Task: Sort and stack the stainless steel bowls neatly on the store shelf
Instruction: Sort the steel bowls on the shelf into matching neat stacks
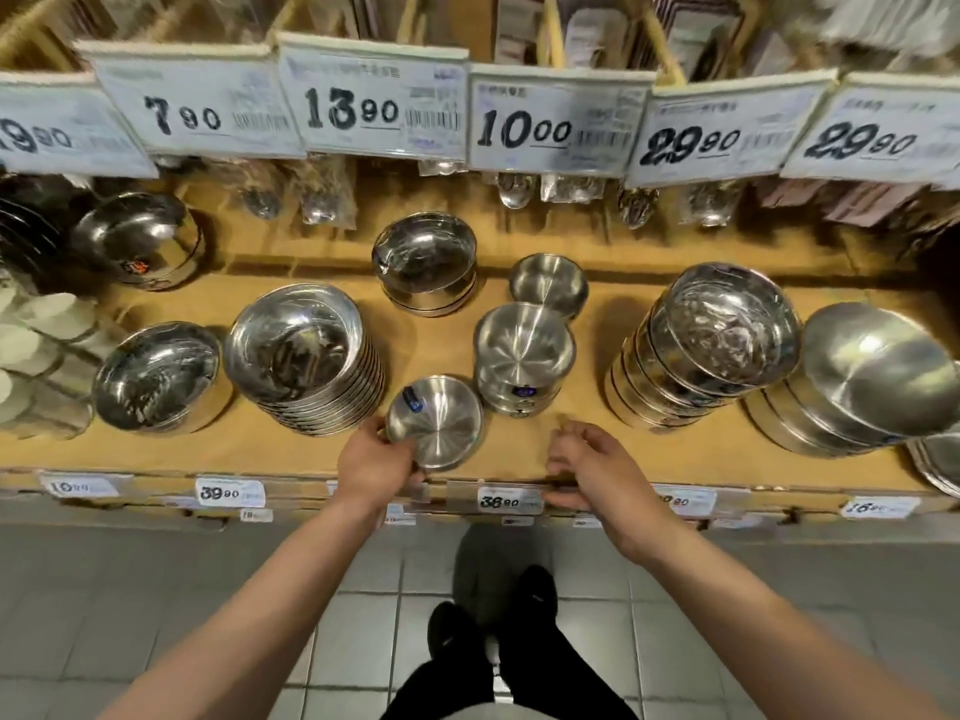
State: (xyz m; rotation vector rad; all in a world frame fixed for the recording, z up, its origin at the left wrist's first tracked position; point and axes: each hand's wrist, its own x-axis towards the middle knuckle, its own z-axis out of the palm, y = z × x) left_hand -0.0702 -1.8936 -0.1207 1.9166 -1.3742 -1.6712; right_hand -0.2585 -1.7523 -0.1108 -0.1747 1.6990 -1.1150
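Observation:
My left hand (375, 467) grips the near rim of a small steel bowl (435, 421) with a blue sticker, low over the front of the wooden shelf (519, 449). Just behind it stands a short stack of similar small bowls (524, 356), and one more small bowl (548, 284) sits further back. My right hand (592, 467) hovers at the shelf's front edge, fingers loosely curled, holding nothing. A tall stack of wider bowls (306, 356) stands left of the held bowl.
Other bowl stacks fill the shelf: far left (156, 379), back left (137, 239), back centre (425, 262), right (711, 345) and far right (862, 387). Price cards (374, 103) hang overhead, bagged spoons (324, 197) behind. Price tags (506, 501) line the shelf edge above the tiled floor.

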